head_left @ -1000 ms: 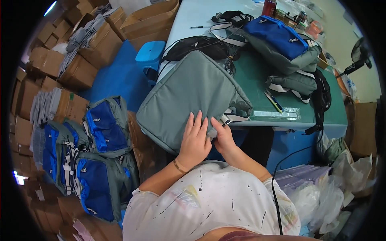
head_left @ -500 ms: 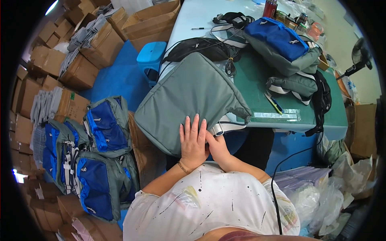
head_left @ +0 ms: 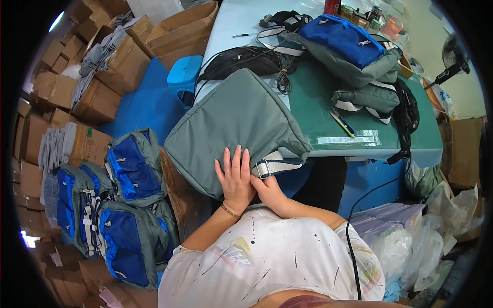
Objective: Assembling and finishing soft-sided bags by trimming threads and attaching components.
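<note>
A grey-green bag [head_left: 231,126] with piped edges leans across the table's near left corner, its plain face toward me. My left hand [head_left: 237,177] lies flat on that face near its lower edge, fingers stretched out. Close beside it, my right hand [head_left: 271,194] is at the bag's bottom edge, just below a white strap [head_left: 281,166] with a metal buckle [head_left: 263,168]. The right fingers go behind the bag and are hidden, so their grip does not show.
On the table [head_left: 313,108] are a blue-and-grey bag [head_left: 346,46], a black pouch [head_left: 246,60], a coiled cable [head_left: 283,77] and pens [head_left: 343,123]. Finished-looking blue bags [head_left: 123,241] are stacked at left, near a blue stool [head_left: 185,72] and cartons [head_left: 97,100]. Plastic bags [head_left: 405,246] lie at right.
The view has shifted slightly, so the table things appear a little further left. Both hands stay on the bag, and more of the white strap beside the right hand shows.
</note>
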Demonstrator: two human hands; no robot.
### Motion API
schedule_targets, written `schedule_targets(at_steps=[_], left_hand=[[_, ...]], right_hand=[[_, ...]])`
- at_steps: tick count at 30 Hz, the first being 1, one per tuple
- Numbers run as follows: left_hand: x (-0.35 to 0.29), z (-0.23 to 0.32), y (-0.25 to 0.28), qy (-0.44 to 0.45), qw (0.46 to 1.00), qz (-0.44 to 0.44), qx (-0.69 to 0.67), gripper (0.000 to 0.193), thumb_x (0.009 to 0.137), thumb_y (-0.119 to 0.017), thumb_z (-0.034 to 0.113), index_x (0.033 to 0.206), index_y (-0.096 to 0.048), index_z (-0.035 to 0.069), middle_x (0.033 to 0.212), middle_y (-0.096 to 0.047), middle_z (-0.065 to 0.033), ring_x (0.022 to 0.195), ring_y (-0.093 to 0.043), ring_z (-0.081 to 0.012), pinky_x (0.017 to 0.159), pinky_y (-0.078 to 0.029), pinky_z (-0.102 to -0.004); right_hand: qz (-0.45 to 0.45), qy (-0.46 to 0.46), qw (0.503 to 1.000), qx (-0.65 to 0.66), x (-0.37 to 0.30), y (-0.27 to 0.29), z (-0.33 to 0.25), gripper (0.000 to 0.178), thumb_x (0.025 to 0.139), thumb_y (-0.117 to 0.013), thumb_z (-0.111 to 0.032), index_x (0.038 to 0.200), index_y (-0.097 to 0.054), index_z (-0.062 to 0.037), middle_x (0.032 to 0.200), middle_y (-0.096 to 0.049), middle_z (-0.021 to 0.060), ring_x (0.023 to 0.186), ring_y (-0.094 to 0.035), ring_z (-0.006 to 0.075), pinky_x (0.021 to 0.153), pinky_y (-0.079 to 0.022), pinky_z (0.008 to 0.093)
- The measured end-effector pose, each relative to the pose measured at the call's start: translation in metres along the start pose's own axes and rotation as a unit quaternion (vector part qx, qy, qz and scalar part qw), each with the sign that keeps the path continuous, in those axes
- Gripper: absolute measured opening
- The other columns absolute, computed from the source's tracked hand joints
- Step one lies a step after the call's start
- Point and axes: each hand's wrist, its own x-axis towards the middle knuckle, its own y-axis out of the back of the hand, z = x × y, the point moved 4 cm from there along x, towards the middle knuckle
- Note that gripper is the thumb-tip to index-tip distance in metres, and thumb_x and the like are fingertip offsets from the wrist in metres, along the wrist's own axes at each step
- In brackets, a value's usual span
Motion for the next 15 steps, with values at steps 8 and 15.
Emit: schedule_targets(at_steps=[8,15], left_hand=[[0.006,-0.020,0.006,-0.040,0.999,0.012,-0.002,0.061,0.079,-0.055,0.012,0.137,-0.039,0.004,0.139,-0.046,-0.0095,0.129,-0.042,-0.0317,0.104,-0.030,-0.0500],[-0.001,-0.034,0.004,-0.060,0.997,0.021,-0.050,0.069,0.064,-0.059,-0.005,0.131,-0.048,0.008,0.135,-0.051,-0.0065,0.128,-0.043,-0.0323,0.105,-0.033,-0.0486]], right_hand=[[-0.056,0.068,0.988,-0.127,-0.003,-0.004,-0.017,0.026,0.082,-0.058,-0.007,0.106,-0.055,0.0009,0.096,-0.060,0.0135,0.083,-0.056,0.0201,0.073,-0.046,0.0326],[-0.113,0.134,0.955,-0.240,0.005,0.011,0.025,0.037,0.079,-0.062,-0.011,0.115,-0.054,-0.0019,0.104,-0.060,0.0165,0.093,-0.058,0.0293,0.082,-0.046,0.0379]])
